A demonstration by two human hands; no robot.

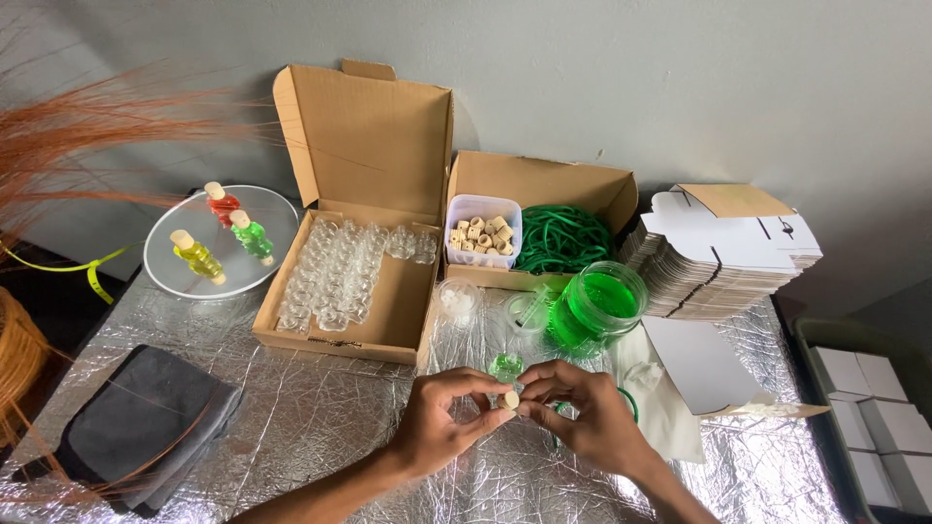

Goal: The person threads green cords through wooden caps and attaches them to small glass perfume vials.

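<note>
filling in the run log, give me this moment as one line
left hand: holds small bottle | right hand: fingers on cork | green jar behind

- My left hand (442,422) and right hand (587,412) meet over the foil-covered table (291,427), pinching a small cork (510,399) between fingertips.
- A small bottle of green liquid (506,367) sits just behind the cork.
- Further back I see a green-filled jar (597,306), an open box of empty glass bottles (345,277), and a tub of corks (482,231).

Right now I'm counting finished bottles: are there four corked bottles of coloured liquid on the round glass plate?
No, the round glass plate holds only three: a red bottle, a green bottle and a yellow bottle.
</note>
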